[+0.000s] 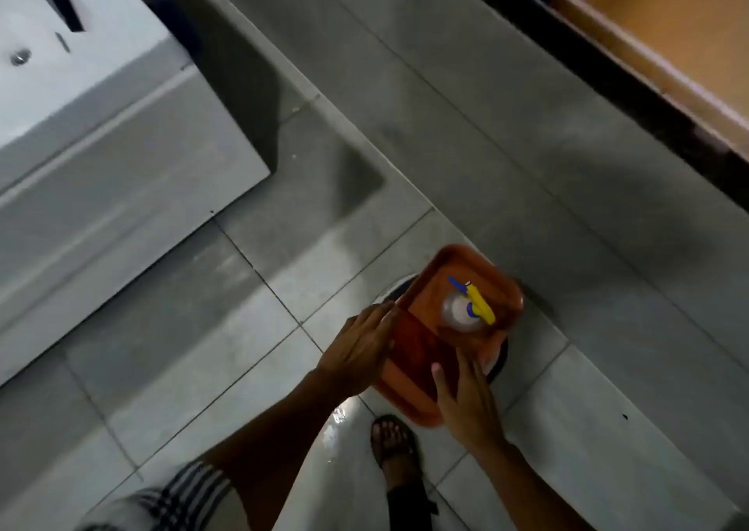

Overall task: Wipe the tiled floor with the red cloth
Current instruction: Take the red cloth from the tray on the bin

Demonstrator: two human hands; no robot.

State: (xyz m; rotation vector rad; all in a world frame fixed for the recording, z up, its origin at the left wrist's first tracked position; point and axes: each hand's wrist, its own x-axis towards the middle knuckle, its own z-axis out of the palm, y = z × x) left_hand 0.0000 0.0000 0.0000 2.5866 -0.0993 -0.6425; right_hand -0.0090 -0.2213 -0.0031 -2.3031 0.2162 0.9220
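Your left hand point(360, 348) lies flat with fingers spread on the red cloth point(417, 352) in the orange tray point(502, 287), and your right hand point(466, 401) rests open on the tray's near edge. A spray bottle point(466, 307) stands in the tray above the tiled floor point(243, 328).

Home: tiled floor point(251, 360), white appliance point(101, 125).
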